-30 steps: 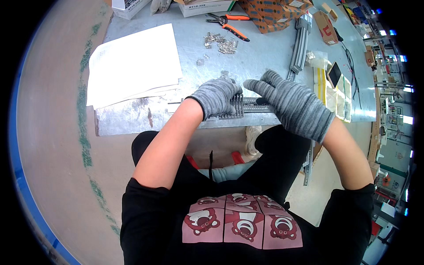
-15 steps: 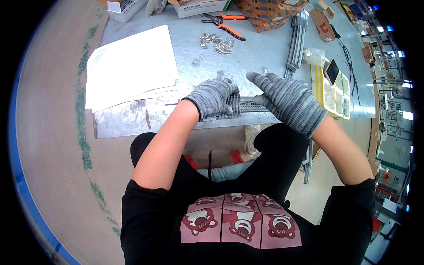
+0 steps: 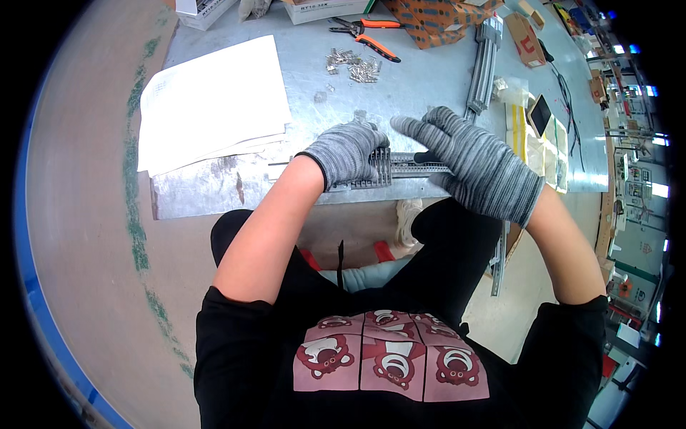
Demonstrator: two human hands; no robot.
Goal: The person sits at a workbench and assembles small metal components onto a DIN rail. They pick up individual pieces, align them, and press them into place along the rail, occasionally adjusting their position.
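Observation:
My left hand (image 3: 345, 154), in a grey knitted glove, curls at the table's near edge around the left part of a row of grey slotted blocks (image 3: 381, 170). The blocks sit in line with a perforated metal rail (image 3: 418, 169) running off to the right. Over that rail hovers my right hand (image 3: 486, 168), gloved alike, its fingers stretched out and the thumb apart. The fingertips are blurred. A small dark shape shows between thumb and fingers; I cannot make out what it is.
White paper sheets (image 3: 214, 107) lie at the left of the metal table (image 3: 196, 193). Beyond my hands are small metal parts (image 3: 363, 69), orange-handled pliers (image 3: 377, 48) and patterned orange wrapping (image 3: 436, 21). To the right stand stacked rails (image 3: 483, 71), a phone (image 3: 540, 114) and a cardboard box (image 3: 524, 39).
My right hand has shifted a little to the right and turned, its thumb now lower and farther from the fingers. My left hand stays nearly where it was on the blocks.

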